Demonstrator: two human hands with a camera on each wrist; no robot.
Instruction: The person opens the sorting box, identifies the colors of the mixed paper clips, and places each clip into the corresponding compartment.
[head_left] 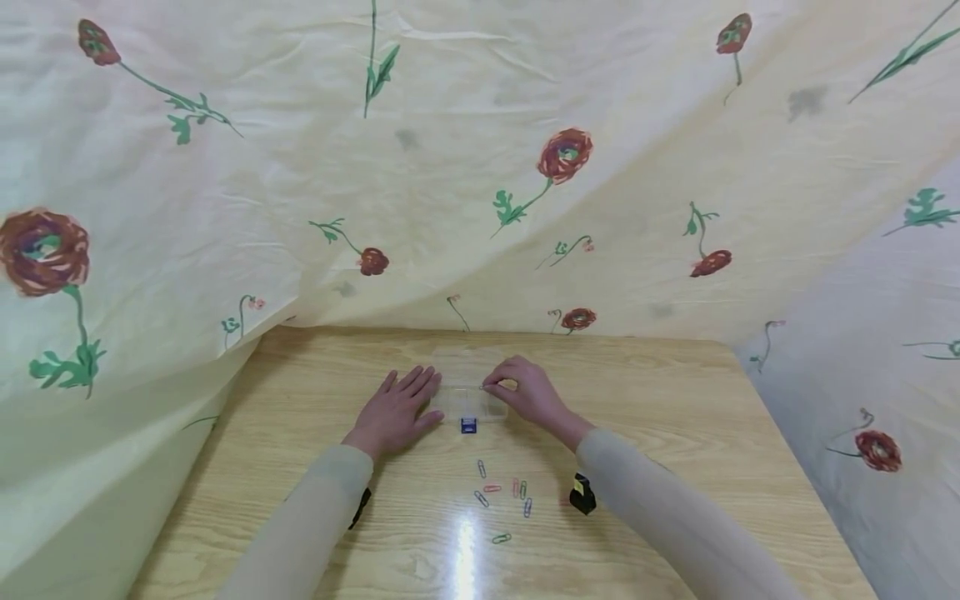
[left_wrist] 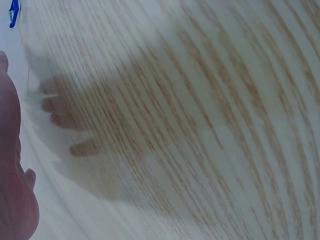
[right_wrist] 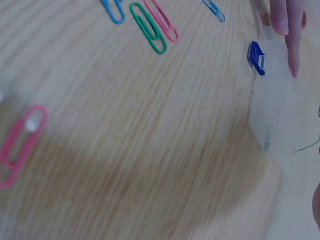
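A clear plastic box [head_left: 491,410] with a blue latch [head_left: 468,426] stands toward the table's far side, its lid [head_left: 467,364] laid back. My left hand [head_left: 397,408] rests flat at the box's left side, fingers straight. Over the right part of the box, my right hand [head_left: 532,392] pinches what looks like a paper clip, mostly hidden by thumb and forefinger. Inside the box in the right wrist view, a thin greenish paper clip [right_wrist: 267,145] shows faintly. Only the edge of my left hand [left_wrist: 15,165] appears in the left wrist view.
Several loose paper clips lie nearer me: pink [head_left: 492,488], green [head_left: 501,538] and blue [head_left: 482,469] among them. Black devices [head_left: 582,493] show by both forearms. A flowered curtain [head_left: 450,208] hangs behind the wooden table [head_left: 660,400] and along its sides.
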